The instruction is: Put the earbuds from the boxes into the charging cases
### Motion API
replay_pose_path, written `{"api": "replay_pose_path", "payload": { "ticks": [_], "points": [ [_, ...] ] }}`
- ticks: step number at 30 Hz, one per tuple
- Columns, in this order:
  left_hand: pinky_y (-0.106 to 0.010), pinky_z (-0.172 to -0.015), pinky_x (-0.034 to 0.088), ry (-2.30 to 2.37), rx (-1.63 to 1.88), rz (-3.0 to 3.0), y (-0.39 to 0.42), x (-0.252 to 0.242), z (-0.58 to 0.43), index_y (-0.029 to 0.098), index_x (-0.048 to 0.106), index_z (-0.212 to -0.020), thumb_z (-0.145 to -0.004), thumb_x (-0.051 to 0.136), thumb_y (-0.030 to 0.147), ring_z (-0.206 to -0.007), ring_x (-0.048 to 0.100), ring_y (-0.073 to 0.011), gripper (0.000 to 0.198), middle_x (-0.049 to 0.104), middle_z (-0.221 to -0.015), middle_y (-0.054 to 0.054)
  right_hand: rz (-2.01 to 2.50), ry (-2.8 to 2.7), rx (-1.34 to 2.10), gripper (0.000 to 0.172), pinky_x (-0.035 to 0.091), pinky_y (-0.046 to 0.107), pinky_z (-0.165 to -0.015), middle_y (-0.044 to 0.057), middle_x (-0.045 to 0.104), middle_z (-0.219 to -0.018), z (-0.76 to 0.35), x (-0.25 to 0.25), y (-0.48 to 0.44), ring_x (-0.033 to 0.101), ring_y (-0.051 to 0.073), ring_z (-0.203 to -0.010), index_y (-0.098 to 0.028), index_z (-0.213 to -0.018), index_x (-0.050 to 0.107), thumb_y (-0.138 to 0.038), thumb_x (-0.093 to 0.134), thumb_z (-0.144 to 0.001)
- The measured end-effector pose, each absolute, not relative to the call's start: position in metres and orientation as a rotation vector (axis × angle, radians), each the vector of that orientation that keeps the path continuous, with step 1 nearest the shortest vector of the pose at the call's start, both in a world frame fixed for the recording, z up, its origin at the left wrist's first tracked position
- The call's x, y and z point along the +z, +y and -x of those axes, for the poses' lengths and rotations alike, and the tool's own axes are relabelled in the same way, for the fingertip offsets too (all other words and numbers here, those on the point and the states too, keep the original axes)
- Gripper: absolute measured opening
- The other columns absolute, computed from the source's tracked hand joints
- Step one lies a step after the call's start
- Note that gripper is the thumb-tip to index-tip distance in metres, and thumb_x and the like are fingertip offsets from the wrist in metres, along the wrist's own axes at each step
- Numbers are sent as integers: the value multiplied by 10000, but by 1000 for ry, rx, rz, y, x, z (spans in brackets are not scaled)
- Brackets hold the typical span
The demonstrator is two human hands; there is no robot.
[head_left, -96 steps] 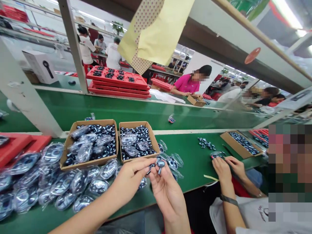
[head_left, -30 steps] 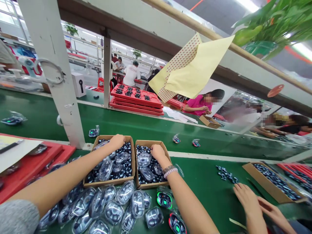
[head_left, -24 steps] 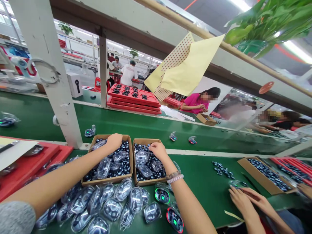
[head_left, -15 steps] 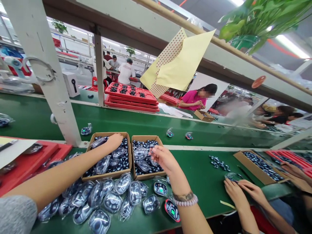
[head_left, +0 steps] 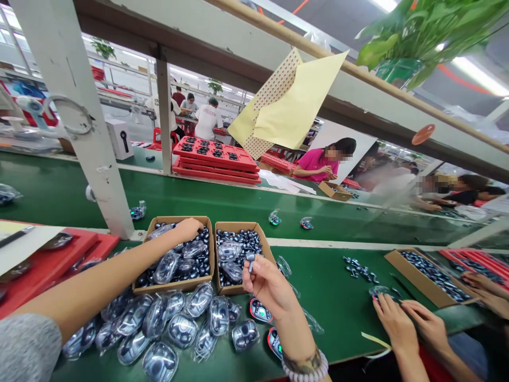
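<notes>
My left hand point(head_left: 190, 229) reaches into the left cardboard box point(head_left: 175, 287), its fingers curled down at the far right corner among dark blue earbuds point(head_left: 203, 254); whatever the fingertips hold is hidden. Pinched in my right hand point(head_left: 272, 284) is a single earbud point(head_left: 250, 260), held up over the front of the right cardboard box point(head_left: 238, 289). Both boxes contain loose earbuds and a few charging cases in clear plastic. Several bagged charging cases point(head_left: 183, 330) lie in front of the boxes. Beside my right wrist are cases with lit green displays, such as one charging case point(head_left: 260, 310).
Red trays point(head_left: 75, 254) lie at the left. A white post point(head_left: 89, 116) rises from the bench near the left box. To the right, a co-worker's hands point(head_left: 401, 323) handle a case near loose earbuds point(head_left: 360, 269) and another box point(head_left: 413, 278). Yellow sheets point(head_left: 298, 106) hang overhead.
My right hand has drawn back toward me and turned, bringing the pinched earbud into plain sight. My left hand stays in the left box, shifted very slightly.
</notes>
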State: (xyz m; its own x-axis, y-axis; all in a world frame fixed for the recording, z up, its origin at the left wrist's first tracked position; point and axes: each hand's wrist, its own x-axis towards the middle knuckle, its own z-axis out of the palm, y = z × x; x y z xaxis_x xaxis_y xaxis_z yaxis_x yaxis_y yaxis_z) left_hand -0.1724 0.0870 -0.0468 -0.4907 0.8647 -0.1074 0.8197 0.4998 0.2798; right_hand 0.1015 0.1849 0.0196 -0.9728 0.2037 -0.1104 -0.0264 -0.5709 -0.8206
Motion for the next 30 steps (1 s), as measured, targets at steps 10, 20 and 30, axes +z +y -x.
{"api": "replay_pose_path", "payload": {
  "ticks": [10, 20, 30],
  "points": [
    [-252, -747, 485, 2267, 1032, -1268, 57, 20, 127, 118, 498, -1155, -863, 346, 280, -850, 616, -138, 367, 660, -979, -69, 349, -1373, 2619, 143, 375, 159, -448, 18, 612, -626, -100, 21, 174, 491, 61, -487, -138, -713, 599, -272, 648, -702],
    [-245, -679, 523, 2085, 1620, -1179, 25, 41, -33, 224, 584, -1008, -662, 578, 133, -722, 630, -136, 358, 683, -834, 3, 293, -1481, 2230, 144, 487, 287, -652, 72, 511, -1143, -139, 15, 127, 522, 195, -897, -226, -838, 665, -313, 601, -743],
    [-222, -596, 491, 1861, 1806, -1177, 38, 24, -64, 200, 598, -620, -640, 654, 163, -647, 600, -134, 70, 642, -675, 0, 361, -1581, 1833, 108, 464, 372, -797, 75, 596, -992, -179, 5, 120, 539, 229, -946, -272, -812, 678, -304, 620, -726]
  ]
}}
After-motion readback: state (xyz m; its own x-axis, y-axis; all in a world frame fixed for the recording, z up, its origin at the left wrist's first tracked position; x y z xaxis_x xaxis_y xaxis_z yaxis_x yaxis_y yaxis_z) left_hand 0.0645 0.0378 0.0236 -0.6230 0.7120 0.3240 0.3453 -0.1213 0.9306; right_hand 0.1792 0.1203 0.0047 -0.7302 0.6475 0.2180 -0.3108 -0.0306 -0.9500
